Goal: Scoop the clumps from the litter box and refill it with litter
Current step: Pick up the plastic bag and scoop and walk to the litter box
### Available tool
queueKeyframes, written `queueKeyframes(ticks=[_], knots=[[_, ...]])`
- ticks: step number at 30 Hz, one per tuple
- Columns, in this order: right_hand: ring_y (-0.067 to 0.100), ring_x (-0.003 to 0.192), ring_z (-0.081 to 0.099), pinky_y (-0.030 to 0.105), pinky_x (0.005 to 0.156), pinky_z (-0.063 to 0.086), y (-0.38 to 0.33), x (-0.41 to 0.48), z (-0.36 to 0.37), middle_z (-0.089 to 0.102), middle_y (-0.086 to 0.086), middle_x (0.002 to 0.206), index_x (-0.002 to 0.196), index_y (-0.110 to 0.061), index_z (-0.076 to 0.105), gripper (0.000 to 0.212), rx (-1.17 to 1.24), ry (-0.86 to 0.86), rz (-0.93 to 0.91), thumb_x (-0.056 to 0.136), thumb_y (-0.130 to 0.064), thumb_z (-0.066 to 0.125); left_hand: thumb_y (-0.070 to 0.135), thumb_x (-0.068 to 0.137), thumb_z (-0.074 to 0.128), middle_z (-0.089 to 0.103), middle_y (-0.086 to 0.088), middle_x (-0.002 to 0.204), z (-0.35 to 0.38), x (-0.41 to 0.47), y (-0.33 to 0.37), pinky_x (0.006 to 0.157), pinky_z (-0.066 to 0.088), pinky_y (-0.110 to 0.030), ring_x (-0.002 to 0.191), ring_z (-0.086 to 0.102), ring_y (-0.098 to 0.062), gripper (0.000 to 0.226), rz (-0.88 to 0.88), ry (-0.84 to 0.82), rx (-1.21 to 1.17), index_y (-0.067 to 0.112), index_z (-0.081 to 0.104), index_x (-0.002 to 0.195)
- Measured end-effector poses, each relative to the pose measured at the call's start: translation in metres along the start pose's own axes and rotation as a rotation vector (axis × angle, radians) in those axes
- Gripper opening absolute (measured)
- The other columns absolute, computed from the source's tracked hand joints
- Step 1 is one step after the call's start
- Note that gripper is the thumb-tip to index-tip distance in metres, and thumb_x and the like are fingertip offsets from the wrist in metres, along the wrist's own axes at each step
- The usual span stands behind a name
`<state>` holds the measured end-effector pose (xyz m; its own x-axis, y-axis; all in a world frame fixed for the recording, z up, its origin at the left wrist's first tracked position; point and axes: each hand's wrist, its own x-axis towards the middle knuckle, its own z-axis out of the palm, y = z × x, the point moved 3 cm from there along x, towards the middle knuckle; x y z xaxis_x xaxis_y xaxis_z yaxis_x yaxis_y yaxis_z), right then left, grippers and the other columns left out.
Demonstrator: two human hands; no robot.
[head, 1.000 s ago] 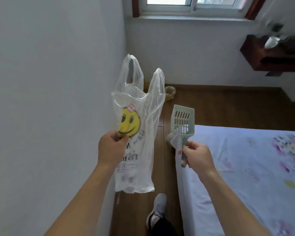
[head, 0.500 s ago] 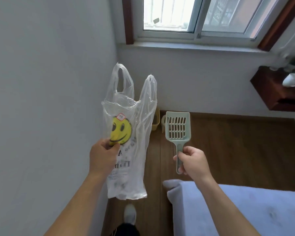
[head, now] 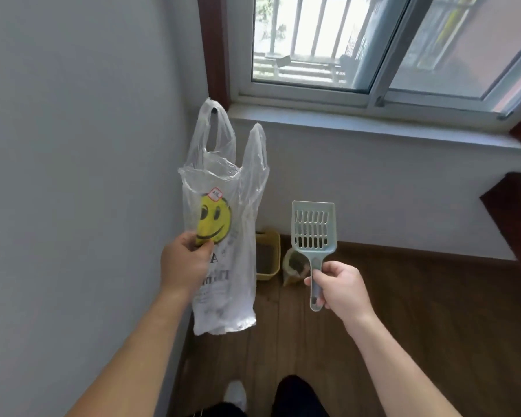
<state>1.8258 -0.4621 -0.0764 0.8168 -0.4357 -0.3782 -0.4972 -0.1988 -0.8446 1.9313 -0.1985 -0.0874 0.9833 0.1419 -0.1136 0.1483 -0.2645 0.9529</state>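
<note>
My left hand [head: 187, 263] pinches a clear smiley-face plastic bag [head: 223, 224]; my right hand [head: 340, 291] grips the slotted scoop [head: 313, 230] upright. The yellow litter box [head: 268, 255] sits far, on the floor [head: 403, 311] under the window [head: 373, 46], a litter bag [head: 295, 266] just right of it.

You face a corner of the room. A plain pale wall [head: 73, 176] fills your left side and meets a second white wall [head: 373, 191] ahead. High in that wall sits a sliding window [head: 358, 46] with a white frame, dark reddish-brown trim [head: 214, 49] down its left edge, and a pale sill [head: 373, 127] below. Daylight comes through the glass, and outside you can see vertical bars [head: 307, 25]. Below you lies a brown wooden plank floor [head: 418, 296], with a wooden skirting strip [head: 418, 251] along the far wall. At the right edge a dark wooden piece of furniture [head: 515, 212] juts in.
</note>
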Motion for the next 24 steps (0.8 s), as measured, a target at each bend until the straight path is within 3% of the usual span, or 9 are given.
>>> queueKeyframes(ticks=[3,5,8,15,21,24], knots=[[0.013,0.067,0.068,0.018,0.053,0.051,-0.021,0.062,0.001,0.075,0.004,0.092,0.106,-0.014,0.069,0.012,-0.026,-0.068,-0.001,0.096,-0.019,0.063,0.015,0.082,0.072,0.067,0.005,0.062,0.024,0.045,0.008,0.056,0.045,-0.03,0.056,0.057,-0.008,0.004,-0.022,0.034,0.041,0.016,0.074,0.078],[0.015,0.076,0.07,0.022,0.058,0.053,-0.03,0.107,0.006,0.075,0.003,0.092,0.106,-0.013,0.069,0.013,-0.06,-0.116,-0.004,0.097,-0.018,0.062,0.013,0.081,0.072,0.074,-0.004,0.074,0.04,0.072,0.002,0.062,0.052,-0.036,0.066,0.066,-0.018,0.002,-0.069,0.082,0.045,0.013,0.074,0.081],[0.014,0.08,0.072,0.021,0.058,0.054,-0.032,0.176,0.018,0.074,0.0,0.092,0.109,-0.014,0.069,0.014,-0.119,-0.204,-0.002,0.097,-0.019,0.062,0.014,0.078,0.075,0.075,-0.003,0.077,0.068,0.104,-0.016,0.074,0.057,-0.045,0.079,0.072,-0.025,0.005,-0.15,0.162,0.05,0.013,0.075,0.083],[0.016,0.08,0.072,0.033,0.07,0.063,-0.018,0.315,0.04,0.073,-0.001,0.09,0.106,-0.017,0.067,0.011,-0.326,-0.416,0.0,0.096,-0.02,0.063,0.014,0.079,0.075,0.075,-0.007,0.079,0.146,0.153,-0.062,0.074,0.057,-0.045,0.079,0.071,-0.027,0.006,-0.295,0.387,0.016,0.011,0.074,0.084],[0.012,0.071,0.071,0.033,0.067,0.062,0.013,0.397,0.067,0.072,-0.003,0.08,0.092,-0.023,0.068,0.008,-0.453,-0.517,0.02,0.092,-0.017,0.062,0.003,0.084,0.071,0.073,0.003,0.083,0.195,0.183,-0.106,0.074,0.05,-0.029,0.078,0.068,-0.011,0.013,-0.332,0.47,-0.056,0.011,0.073,0.094],[0.011,0.063,0.067,0.027,0.055,0.052,0.05,0.436,0.102,0.071,-0.002,0.073,0.089,-0.019,0.069,0.009,-0.459,-0.526,0.004,0.091,-0.014,0.062,0.003,0.085,0.07,0.073,0.009,0.085,0.212,0.202,-0.162,0.073,0.049,-0.026,0.08,0.067,-0.006,0.023,-0.328,0.464,-0.063,0.024,0.07,0.09]])
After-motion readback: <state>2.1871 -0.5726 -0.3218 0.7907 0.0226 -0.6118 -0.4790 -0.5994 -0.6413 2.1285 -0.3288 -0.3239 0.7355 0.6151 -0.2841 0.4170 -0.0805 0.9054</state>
